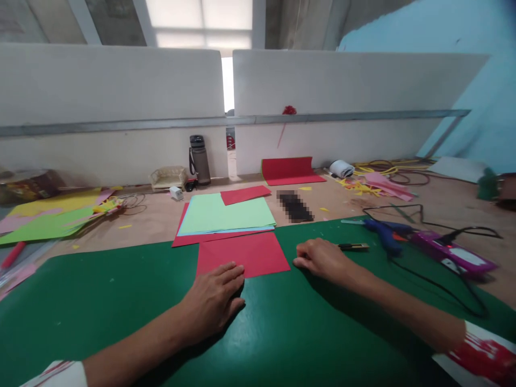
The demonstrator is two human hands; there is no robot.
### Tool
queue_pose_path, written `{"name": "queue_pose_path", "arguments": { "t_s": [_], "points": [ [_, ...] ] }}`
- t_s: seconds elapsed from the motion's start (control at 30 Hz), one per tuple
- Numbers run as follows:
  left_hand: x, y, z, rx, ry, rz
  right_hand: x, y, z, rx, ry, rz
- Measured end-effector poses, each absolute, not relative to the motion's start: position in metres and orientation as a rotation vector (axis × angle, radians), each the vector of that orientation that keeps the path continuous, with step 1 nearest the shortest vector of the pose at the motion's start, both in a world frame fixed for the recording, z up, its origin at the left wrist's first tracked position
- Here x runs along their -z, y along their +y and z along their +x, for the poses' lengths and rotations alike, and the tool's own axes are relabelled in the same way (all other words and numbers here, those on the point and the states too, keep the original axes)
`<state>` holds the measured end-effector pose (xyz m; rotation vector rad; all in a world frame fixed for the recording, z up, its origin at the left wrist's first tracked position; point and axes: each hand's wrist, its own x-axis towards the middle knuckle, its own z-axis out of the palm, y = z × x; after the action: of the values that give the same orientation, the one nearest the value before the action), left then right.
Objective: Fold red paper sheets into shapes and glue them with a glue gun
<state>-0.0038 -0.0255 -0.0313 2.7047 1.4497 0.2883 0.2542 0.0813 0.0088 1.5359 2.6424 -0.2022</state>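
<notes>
My left hand (220, 298) lies flat with its fingertips on the near left part of a red paper sheet (250, 253), its fingers stretched and the thumb apart. Just right of that sheet, my right hand (320, 258) is closed, the fingers curled in. What it holds, if anything, is hidden. A utility knife (353, 246) shows from behind the right hand; I cannot tell whether the hand touches it. Behind the red sheet lies a stack of light green and blue paper (226, 214), with a smaller red piece (245, 194) on top.
The green mat (282, 333) covers the near table. At right lie a blue glue gun (385, 236), a purple power strip (453, 255) and cables. A blurred-out dark object (295, 207), a folded red sheet (290, 172) and a bottle (199, 161) are farther back. Coloured sheets (52, 220) lie left.
</notes>
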Motion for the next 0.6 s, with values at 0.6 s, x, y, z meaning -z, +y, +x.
{"name": "queue_pose_path", "arguments": {
  "t_s": [0.6],
  "points": [
    [0.021, -0.025, 0.014, 0.037, 1.449, 2.405, 0.023, 0.058, 0.193, 0.575, 2.981, 0.986]
  ]
}}
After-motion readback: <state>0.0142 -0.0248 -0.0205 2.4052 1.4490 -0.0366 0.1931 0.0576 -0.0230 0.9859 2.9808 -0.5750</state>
